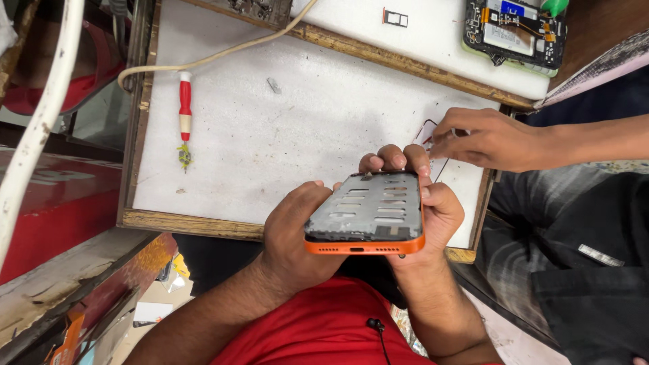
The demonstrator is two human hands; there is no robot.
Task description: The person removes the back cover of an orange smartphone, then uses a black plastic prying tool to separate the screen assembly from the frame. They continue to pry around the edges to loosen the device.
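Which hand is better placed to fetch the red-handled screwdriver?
Probably the left hand: the red-handled screwdriver lies on its side of the board. The right hand cradles the orange-framed phone.

white foam worktop [270, 135] | worn wooden frame [189, 223] | red cabinet [54, 216] left | bright, even light

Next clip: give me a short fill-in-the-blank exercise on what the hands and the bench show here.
1. Both hands, left hand and right hand, hold a phone frame whose edge is coloured ____.
2. The screwdriver on the white board has a handle of white and ____.
3. A co-worker's hand reaches in from the ____ of the picture.

Missing words: orange; red; right
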